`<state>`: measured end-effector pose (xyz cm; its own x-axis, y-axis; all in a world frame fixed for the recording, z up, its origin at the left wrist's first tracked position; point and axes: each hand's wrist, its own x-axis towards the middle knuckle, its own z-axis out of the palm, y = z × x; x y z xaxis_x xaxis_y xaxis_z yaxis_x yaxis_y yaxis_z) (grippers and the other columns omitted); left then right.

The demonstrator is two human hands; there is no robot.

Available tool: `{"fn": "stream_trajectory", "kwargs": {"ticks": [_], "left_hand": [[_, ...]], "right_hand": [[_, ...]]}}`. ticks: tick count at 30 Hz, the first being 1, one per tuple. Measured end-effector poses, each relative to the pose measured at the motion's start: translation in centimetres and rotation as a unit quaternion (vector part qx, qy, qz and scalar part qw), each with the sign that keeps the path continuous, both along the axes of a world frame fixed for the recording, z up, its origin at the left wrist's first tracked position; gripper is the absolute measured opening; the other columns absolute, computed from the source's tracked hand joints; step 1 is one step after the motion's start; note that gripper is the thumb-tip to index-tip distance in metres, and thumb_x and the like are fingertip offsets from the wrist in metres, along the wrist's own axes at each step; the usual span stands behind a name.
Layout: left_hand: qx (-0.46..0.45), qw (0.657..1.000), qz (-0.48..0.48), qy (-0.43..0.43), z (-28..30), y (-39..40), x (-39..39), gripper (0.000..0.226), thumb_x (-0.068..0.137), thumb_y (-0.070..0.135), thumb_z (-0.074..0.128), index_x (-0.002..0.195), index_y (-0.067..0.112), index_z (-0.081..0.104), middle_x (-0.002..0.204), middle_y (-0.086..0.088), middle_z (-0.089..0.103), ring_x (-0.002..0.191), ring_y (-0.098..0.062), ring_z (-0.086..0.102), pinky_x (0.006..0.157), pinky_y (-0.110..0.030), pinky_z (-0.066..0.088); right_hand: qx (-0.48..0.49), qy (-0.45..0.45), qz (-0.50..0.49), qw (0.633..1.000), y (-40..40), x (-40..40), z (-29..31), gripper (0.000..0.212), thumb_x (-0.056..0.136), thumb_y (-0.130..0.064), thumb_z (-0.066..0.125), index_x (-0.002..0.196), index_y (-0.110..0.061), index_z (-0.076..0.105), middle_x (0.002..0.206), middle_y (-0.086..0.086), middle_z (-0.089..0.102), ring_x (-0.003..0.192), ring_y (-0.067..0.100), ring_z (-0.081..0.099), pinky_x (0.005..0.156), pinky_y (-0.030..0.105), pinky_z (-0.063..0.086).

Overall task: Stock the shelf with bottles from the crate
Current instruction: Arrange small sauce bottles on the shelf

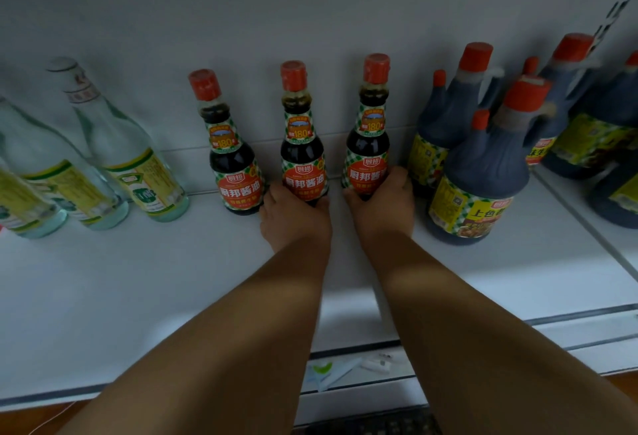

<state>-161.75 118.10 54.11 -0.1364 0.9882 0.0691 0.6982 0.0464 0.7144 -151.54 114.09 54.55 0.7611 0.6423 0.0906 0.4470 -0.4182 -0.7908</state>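
While both bottles stand at shelf [345, 282] back edge: left hand [295, 215] grips middle bottle [303, 158], right hand [381, 205] grips right bottle [369, 144]; square labels forward, match row spacing, release gently.

The shelf [138, 279] looks like smooth, matt white painted metal. The soy sauce bottles [302, 144] are glossy dark glass with shiny paper labels and red plastic caps [293, 75]. The vinegar bottles [127, 148] are clear glass; the jugs [483, 172] are duller plastic.
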Motion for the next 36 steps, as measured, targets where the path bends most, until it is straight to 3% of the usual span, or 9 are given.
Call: {"fn": "stream_trajectory", "kwargs": {"ticks": [6,10,17,22,29,36], "left_hand": [[-0.012,0.996,-0.078,-0.036,0.9,-3.3,-2.8,0.073,0.082,0.025,0.07,0.145,0.009,0.035,0.145,-0.011,0.043,0.134,-0.03,0.04,0.108,-0.039,0.037],[-0.017,0.99,-0.135,-0.022,1.5,-4.9,-4.6,0.068,0.086,0.023,0.067,0.146,0.011,0.038,0.147,-0.009,0.043,0.134,-0.027,0.04,0.11,-0.038,0.036],[0.001,0.976,-0.217,0.011,3.8,-7.2,-5.7,0.058,0.089,0.022,0.061,0.142,0.012,0.042,0.141,-0.01,0.048,0.129,-0.028,0.044,0.107,-0.04,0.038],[0.085,0.974,-0.203,0.046,4.8,-11.2,-6.4,0.054,0.086,0.016,0.063,0.137,0.009,0.051,0.131,-0.013,0.057,0.121,-0.033,0.05,0.1,-0.038,0.042],[0.067,0.988,-0.12,0.069,7.3,-18.7,-6.8,0.052,0.089,0.022,0.06,0.139,0.015,0.047,0.136,-0.004,0.054,0.126,-0.024,0.047,0.107,-0.038,0.039],[0.084,0.982,-0.09,0.145,8.4,-24.7,-12.4,0.048,0.09,0.025,0.058,0.136,0.018,0.05,0.13,-0.002,0.058,0.122,-0.024,0.048,0.103,-0.038,0.04]], "right_hand": [[-0.055,-0.062,0.037,0.996,-3.0,-2.7,1.1,0.077,0.082,-0.034,0.073,0.142,-0.006,0.034,0.143,0.016,0.039,0.131,0.034,0.039,0.106,0.041,0.038],[-0.096,-0.067,0.073,0.99,-5.0,-4.1,2.2,0.071,0.088,-0.032,0.067,0.145,-0.011,0.032,0.148,0.014,0.035,0.136,0.032,0.035,0.109,0.041,0.036],[-0.096,-0.083,0.13,0.983,-8.7,-4.9,4.1,0.065,0.088,-0.034,0.066,0.141,-0.006,0.04,0.139,0.017,0.045,0.129,0.033,0.041,0.104,0.035,0.036],[-0.062,-0.116,0.156,0.979,-11.3,-4.6,6.0,0.061,0.087,-0.032,0.068,0.136,-0.004,0.046,0.132,0.018,0.049,0.121,0.034,0.048,0.096,0.034,0.04],[-0.053,-0.091,0.231,0.967,-16.7,-4.6,7.2,0.059,0.089,-0.036,0.065,0.137,-0.01,0.045,0.135,0.011,0.049,0.123,0.027,0.048,0.099,0.034,0.04],[-0.016,-0.081,0.281,0.956,-21.3,-7.8,8.8,0.054,0.089,-0.034,0.065,0.134,-0.009,0.047,0.133,0.011,0.05,0.123,0.027,0.047,0.099,0.036,0.041]]}}
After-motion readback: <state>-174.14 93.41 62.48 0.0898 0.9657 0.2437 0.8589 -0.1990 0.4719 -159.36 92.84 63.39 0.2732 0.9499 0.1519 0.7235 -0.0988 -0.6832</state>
